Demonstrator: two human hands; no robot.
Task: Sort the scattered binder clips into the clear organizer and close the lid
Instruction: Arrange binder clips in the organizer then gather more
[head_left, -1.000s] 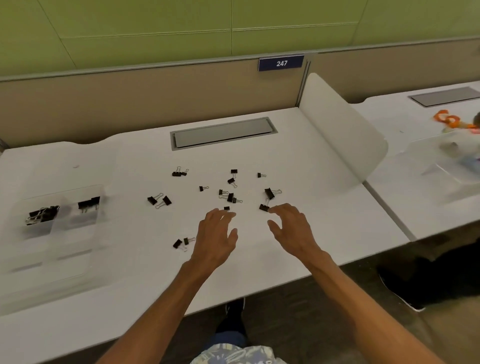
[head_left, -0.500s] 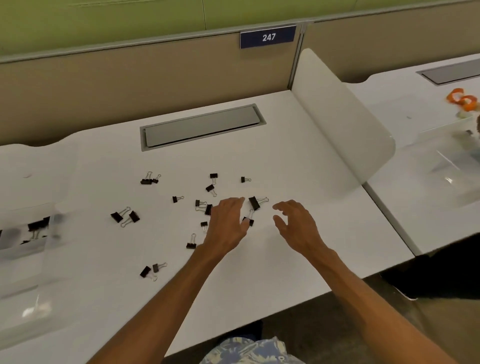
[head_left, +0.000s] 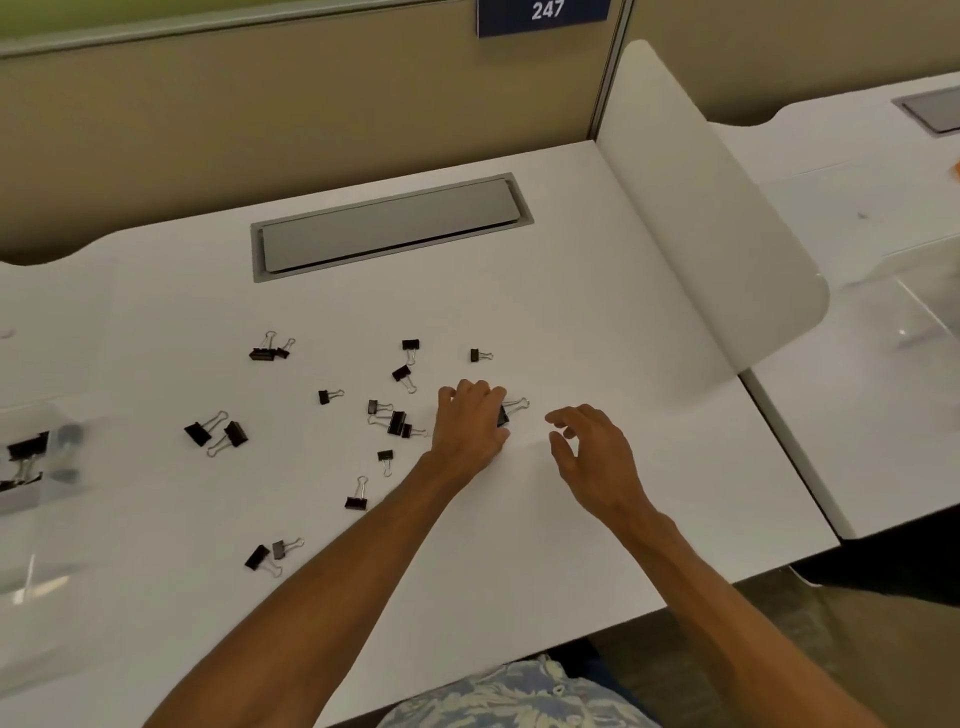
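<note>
Head view: binder clips (head_left: 26, 448) inside clear organizer (head_left: 47, 564).

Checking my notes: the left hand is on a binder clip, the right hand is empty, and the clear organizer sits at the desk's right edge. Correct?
One slip: the head view shows the clear organizer at the left edge of the desk. The left hand is on a binder clip and the right hand is empty.
</note>
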